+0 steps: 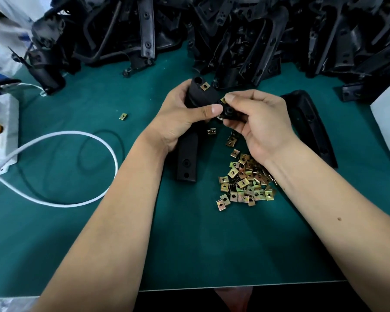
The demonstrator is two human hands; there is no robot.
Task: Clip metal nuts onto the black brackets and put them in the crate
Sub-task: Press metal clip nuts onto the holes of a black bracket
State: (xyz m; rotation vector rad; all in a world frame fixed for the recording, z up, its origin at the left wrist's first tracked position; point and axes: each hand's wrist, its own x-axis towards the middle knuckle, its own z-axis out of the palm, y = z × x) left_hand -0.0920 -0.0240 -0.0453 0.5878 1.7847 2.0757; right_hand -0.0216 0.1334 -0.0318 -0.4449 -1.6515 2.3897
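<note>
Above a green table mat (189,244), a black bracket (190,140) is held in both hands, with one brass clip nut (205,86) already on its upper end. Left hand (180,113) grips the bracket's middle; right hand (259,124) pinches a second nut (223,100) against it. Loose nuts (245,181) lie piled just below. Farther back is a heap of black brackets (234,30); a white cable (77,170) loops at left.

A white cable (61,170) loops across the green mat (189,244).
</note>
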